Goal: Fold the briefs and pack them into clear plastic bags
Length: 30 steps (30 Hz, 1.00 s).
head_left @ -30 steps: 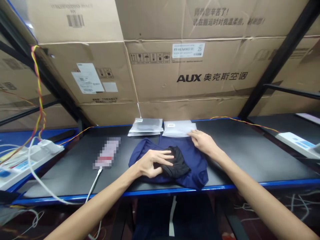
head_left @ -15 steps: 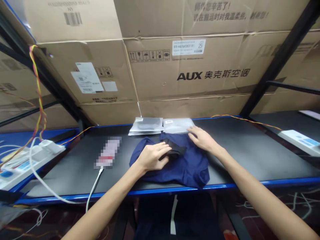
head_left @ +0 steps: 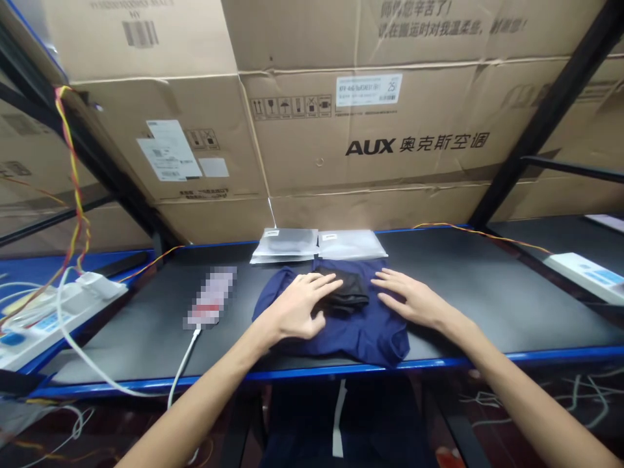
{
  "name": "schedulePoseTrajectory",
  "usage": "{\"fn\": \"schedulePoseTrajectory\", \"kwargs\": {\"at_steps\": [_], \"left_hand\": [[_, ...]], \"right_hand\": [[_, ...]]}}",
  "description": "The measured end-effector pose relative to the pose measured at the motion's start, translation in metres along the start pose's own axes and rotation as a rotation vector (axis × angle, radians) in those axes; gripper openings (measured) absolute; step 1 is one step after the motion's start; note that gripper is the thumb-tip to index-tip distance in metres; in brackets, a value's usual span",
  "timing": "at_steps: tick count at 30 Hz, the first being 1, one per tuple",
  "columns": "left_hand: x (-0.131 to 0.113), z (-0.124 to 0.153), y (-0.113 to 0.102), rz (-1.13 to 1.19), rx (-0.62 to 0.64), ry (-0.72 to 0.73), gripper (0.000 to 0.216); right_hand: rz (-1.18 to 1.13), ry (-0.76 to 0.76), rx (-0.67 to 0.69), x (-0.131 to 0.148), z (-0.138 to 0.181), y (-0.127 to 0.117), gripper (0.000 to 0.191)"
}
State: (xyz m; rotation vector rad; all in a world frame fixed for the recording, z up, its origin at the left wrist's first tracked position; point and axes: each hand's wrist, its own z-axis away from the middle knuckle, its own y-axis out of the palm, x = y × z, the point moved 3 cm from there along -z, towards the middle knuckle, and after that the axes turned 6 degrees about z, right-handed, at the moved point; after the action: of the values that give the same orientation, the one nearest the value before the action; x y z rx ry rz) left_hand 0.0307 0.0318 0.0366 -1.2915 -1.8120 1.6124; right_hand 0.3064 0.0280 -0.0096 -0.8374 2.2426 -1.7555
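- Navy cloth (head_left: 361, 341): smooth, soft, wrinkled, bunched at lower centre on the bench (head_left: 487, 292), near its front edge.
- Black cloth (head_left: 353, 291): thin, crumpled wad on top of the navy cloth.
- Left hand (head_left: 302, 309): palm down, fingers extended and a bit apart, thumb out; lies over the black cloth's left side, no clear grip.
- Right hand (head_left: 412, 300): fingers loosely fanned at the navy cloth's right side, nothing held; can't tell how firmly it touches.
- Bench: matte dark top, blue edge.
- Packet stack (head_left: 287, 246) and single packet (head_left: 353, 245): flat, frosted plastic, side by side just behind the cloth.
- Cardboard (head_left: 414, 179): creased brown panels filling the upper frame.
- Print reads "AUX 奥克斯空调", centre right; "师傅您辛苦了!" at top, softer line below.
- White label (head_left: 369, 90): "25" legible, model code smeared.
- Barcode (head_left: 140, 34) at upper left; lines above it unreadable.
- Small packet stickers too tiny to read.
- Flat object (head_left: 214, 296) at centre left: pixelated, white cable (head_left: 182, 364) attached; cable partly behind left forearm.
- Power strips at far left (head_left: 73, 315) and far right (head_left: 585, 276): white, cut by frame edges.
- Cloth under left hand hidden.
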Motion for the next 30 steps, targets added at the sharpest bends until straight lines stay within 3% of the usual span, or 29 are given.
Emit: {"fn": "schedulePoseTrajectory", "kwargs": {"at_steps": [5, 12, 16, 21, 24, 30], "left_hand": [[0.023, 0.003, -0.006, -0.024, 0.094, 0.063, 0.088], [0.036, -0.010, 0.001, -0.193, 0.099, 0.095, 0.048], [0.024, -0.021, 0.005, -0.250, 0.043, 0.068, 0.029], [-0.008, -0.042, 0.011, -0.083, -0.171, -0.107, 0.024], [-0.026, -0.052, 0.022, -0.059, -0.150, -0.174, 0.020], [-0.034, -0.053, 0.048, 0.008, -0.047, -0.117, 0.028]], "right_hand": [[-0.021, 0.038, 0.056, -0.006, 0.018, -0.005, 0.043], [-0.031, 0.040, 0.097, -0.008, 0.024, 0.002, 0.047], [-0.047, 0.043, 0.076, -0.007, 0.024, 0.002, 0.045], [-0.048, 0.052, 0.057, -0.007, 0.024, 0.002, 0.044], [-0.047, 0.069, 0.035, -0.007, 0.025, 0.003, 0.046], [-0.070, 0.110, -0.052, -0.013, 0.028, 0.006, 0.049]]}}
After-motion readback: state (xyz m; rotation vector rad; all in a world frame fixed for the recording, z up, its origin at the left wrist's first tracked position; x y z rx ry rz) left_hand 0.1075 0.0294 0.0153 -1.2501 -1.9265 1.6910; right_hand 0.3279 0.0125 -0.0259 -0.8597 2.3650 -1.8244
